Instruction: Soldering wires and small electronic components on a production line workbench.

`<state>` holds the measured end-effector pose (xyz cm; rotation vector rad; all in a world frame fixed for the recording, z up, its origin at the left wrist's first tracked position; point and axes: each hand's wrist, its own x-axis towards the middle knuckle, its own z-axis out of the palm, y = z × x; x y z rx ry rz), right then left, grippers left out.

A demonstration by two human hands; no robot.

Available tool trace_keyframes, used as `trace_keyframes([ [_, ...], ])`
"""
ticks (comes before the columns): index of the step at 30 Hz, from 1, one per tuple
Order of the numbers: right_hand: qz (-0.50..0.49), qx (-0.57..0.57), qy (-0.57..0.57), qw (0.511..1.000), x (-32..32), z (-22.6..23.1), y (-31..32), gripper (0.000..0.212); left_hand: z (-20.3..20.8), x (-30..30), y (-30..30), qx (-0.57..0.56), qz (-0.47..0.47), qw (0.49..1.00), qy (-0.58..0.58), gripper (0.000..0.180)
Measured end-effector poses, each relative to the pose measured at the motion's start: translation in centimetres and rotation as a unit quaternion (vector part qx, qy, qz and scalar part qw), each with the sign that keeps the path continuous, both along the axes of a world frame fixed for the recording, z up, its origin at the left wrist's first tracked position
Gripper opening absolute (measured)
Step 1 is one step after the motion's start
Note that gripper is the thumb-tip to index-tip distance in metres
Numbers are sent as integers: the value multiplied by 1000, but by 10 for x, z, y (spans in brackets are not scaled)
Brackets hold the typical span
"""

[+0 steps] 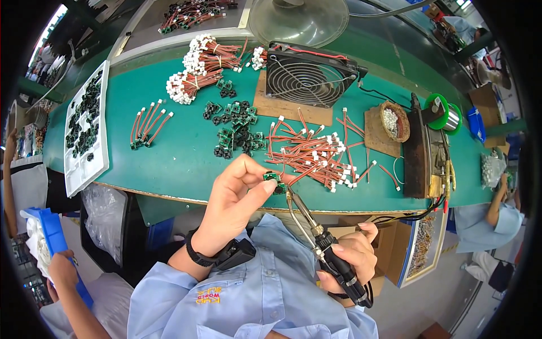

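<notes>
My left hand (pixel 230 199) pinches a small green circuit board (pixel 273 177) with black parts between thumb and fingers, just beyond the table's front edge. My right hand (pixel 354 259) is wrapped round a black-handled soldering iron (pixel 340 270) with a thin metal feed tube along its side. The iron's tip is at the board's right edge; whether it touches cannot be made out. Beyond my hands lies a loose pile of red-and-black wires (pixel 310 153) with white connectors. Left of it is a heap of similar boards (pixel 240 133).
A black fan (pixel 309 76) stands on a brown board. At right are a bowl of pale pellets (pixel 390 121), a dark iron stand (pixel 416 152) and a green solder reel (pixel 451 116). A white tray of boards (pixel 93 164) sits far left; bundled wires (pixel 197 62) lie behind. Co-workers are at both sides.
</notes>
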<state>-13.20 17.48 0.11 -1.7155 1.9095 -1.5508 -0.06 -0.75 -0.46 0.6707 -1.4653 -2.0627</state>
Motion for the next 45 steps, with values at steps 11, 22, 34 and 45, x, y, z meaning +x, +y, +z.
trace_keyframes([
  [11,-24,-18,11,1000,3,-10,1,43,1,-2,2,-14,11,1000,11,9],
  [22,-2,-1,-3,1000,3,-5,3,40,2,-1,3,9,6,999,30,8],
  [34,-6,-10,-1,1000,4,-4,6,42,4,-5,5,-3,24,999,27,10],
  [45,-31,-32,3,999,-7,-8,14,43,5,-7,3,30,23,998,46,7],
])
